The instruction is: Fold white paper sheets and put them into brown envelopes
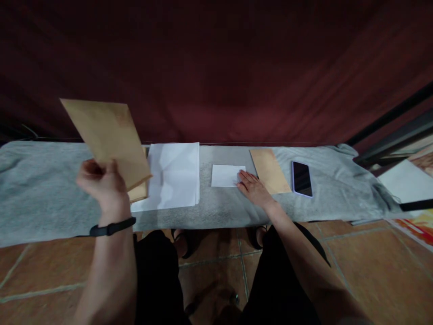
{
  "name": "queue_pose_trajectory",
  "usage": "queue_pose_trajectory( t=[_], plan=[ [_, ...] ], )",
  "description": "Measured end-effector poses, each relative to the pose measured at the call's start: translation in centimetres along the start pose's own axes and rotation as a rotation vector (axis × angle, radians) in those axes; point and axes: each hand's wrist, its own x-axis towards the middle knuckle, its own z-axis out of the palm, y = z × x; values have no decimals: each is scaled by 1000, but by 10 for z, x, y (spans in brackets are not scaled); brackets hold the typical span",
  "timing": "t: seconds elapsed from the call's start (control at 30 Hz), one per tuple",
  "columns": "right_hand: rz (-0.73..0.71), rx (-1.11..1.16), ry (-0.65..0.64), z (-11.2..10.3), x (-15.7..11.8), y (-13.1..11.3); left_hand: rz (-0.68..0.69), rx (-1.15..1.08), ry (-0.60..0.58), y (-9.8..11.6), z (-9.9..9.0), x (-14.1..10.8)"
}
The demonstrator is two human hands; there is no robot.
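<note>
My left hand (104,183) pinches a brown paper envelope (110,135) by its lower left edge and holds it raised above the bench. Beneath it, partly covered, lies a stack of similar brown envelopes (139,193). My right hand (253,187) lies flat, its fingertips on the right end of a small folded white paper (225,176). Just right of that hand, a single brown envelope (270,171) rests on the cloth. A stack of white paper sheets (176,176) sits between the raised envelope and the folded paper.
A phone (302,179) in a light purple case lies right of the single envelope. Grey cloth (40,189) covers the narrow bench. Behind it hangs a dark red curtain (216,72). A dark metal frame (389,117) and papers stand at the right, above a tiled floor (382,257).
</note>
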Motion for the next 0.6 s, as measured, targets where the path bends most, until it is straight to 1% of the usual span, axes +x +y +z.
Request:
queue_pose_trajectory(
  t=[0.03,0.07,0.1,0.13,0.17,0.2,0.27,0.3,0.33,0.43,0.5,0.6],
  plan=[
    [1,0,4,0,0,0,-57,-99,15,3,8,-7],
    [0,-3,10,-1,1,-1,-131,-212,-1,5,16,-15],
    [-2,-5,15,-1,1,-2,-222,-337,-48,7,24,-26],
    [-4,-7,21,-2,2,-3,-321,-440,-140,9,31,-38],
    [-5,-7,27,-3,2,-4,-436,-504,-276,9,39,-51],
    [-3,-5,35,-4,3,-5,-548,-540,-371,9,45,-64],
    [1,5,52,-6,4,-7,-776,-530,-488,5,58,-90],
    [1,16,64,-7,5,-8,-868,-507,-528,2,64,-102],
    [2,30,79,-8,6,-9,-915,-497,-559,0,69,-112],
    [35,126,151,-12,10,-14,-937,-486,-624,-7,81,-136],
    [88,264,194,-14,13,-20,-937,-485,-674,-10,85,-146],
    [158,532,197,-13,16,-33,-946,-500,-737,-10,88,-158]
  ],
)
